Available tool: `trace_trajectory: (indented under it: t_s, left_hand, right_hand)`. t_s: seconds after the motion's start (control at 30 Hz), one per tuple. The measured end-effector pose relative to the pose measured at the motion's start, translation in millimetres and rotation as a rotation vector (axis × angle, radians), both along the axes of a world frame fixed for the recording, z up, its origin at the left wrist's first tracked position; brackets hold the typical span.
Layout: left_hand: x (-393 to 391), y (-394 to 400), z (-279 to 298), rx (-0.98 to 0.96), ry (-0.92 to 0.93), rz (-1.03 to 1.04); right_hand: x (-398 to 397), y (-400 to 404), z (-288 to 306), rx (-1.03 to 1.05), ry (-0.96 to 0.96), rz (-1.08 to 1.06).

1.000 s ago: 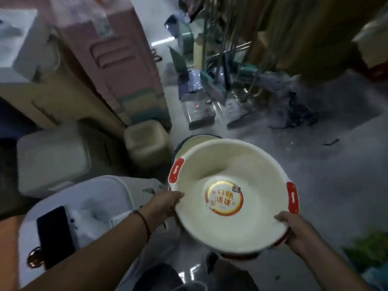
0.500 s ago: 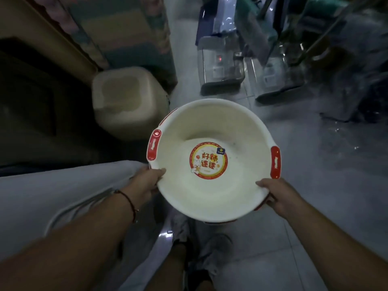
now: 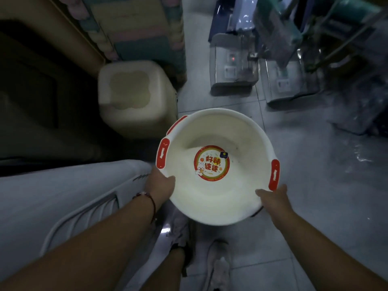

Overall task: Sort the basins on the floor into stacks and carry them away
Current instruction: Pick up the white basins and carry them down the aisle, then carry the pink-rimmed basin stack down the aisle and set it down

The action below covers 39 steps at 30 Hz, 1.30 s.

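Carrying stage: left hand (image 3: 162, 183) gripping round white plastic basin with red handles (image 3: 216, 194) at 8 o'clock, right hand (image 3: 273, 198) at 4. No drop-off spot visible yet.

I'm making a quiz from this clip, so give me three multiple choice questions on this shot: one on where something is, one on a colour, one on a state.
1. Where is the cream stool relative to the basin?
A. up and left of it
B. inside it
C. right of it

2. What colour are the basin's handles?
A. blue
B. red
C. green

3. How is the basin held?
A. left hand only
B. resting on the floor, untouched
C. both hands at its near rim

Answers:
1 A: the stool stands past the basin's upper left edge.
2 B: both side handles are red on a white basin.
3 C: the left hand and right hand each grip the rim, basin above the floor tiles.
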<state>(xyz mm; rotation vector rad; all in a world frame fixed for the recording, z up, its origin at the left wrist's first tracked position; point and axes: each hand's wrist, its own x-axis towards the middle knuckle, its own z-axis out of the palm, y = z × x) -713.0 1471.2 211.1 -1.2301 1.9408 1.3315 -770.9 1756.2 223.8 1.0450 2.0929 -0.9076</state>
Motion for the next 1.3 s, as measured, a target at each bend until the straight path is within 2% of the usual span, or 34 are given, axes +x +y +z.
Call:
trace_trajectory:
  t_s: [0.17, 0.33, 0.5, 0.67, 0.8, 0.93, 1.1, 1.3]
  left_hand:
    - [-11.2, -3.1, 113.9, -0.315, -0.03, -0.335]
    - [3.0, -30.0, 288.4, -0.618, 0.107, -0.513]
    - [78.1, -63.6, 433.7, -0.849, 0.141, -0.495]
    - [182.0, -101.0, 528.0, -0.981, 0.138, -0.356]
    - [273.0, -142.5, 562.9, -1.003, 0.054, -0.177]
    - [371.5, -187.8, 582.5, -1.003, -0.04, -0.012]
    - [498.7, -239.2, 586.2, -0.994, -0.119, 0.143]
    - [663.1, -297.0, 600.4, -0.995, -0.266, 0.169]
  right_hand:
    - [-13.6, -33.5, 117.3, 0.111, 0.205, 0.635]
    - [-15.3, -76.4, 288.0, 0.2, 0.396, 1.168]
    - [9.9, -123.7, 441.6, 0.25, 0.578, 1.474]
    - [61.3, -193.1, 535.0, 0.147, 0.737, 1.587]
    - [119.2, -264.8, 579.9, 0.077, 0.765, 1.704]
    - [192.7, -334.6, 597.6, 0.054, 0.783, 1.833]
    - [305.0, -429.7, 593.9, -0.101, 0.751, 1.873]
    - [451.1, -536.6, 566.7, -0.193, 0.644, 2.038]
